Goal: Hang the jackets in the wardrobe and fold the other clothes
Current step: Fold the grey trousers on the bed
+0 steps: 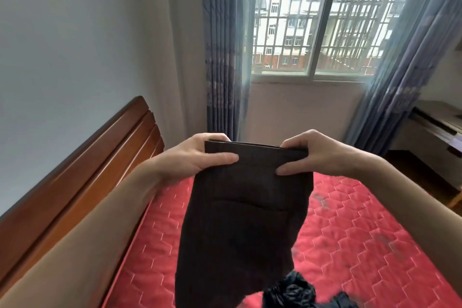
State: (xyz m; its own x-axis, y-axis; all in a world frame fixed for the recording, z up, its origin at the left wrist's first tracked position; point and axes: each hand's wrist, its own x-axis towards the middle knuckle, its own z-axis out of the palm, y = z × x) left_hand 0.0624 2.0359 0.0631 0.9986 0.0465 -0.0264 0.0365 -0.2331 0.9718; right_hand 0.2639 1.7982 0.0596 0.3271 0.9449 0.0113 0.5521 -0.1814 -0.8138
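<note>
A pair of dark brown trousers [240, 220] hangs in the air above the bed, waistband up, with a back pocket seam facing me. My left hand [197, 155] pinches the left end of the waistband, thumb in front and fingers curled behind. At the right end, my right hand [315, 155] pinches it the same way. The trouser legs drop out of view at the bottom edge. A crumpled black garment [295, 292] lies on the mattress just below and right of the trousers.
The bed has a red quilted mattress [362, 232] and a brown wooden headboard [82, 177] along the left wall. Ahead, a barred window [322, 20] sits between blue-grey curtains [222, 57]. At the right edge stands a wooden desk [437, 130].
</note>
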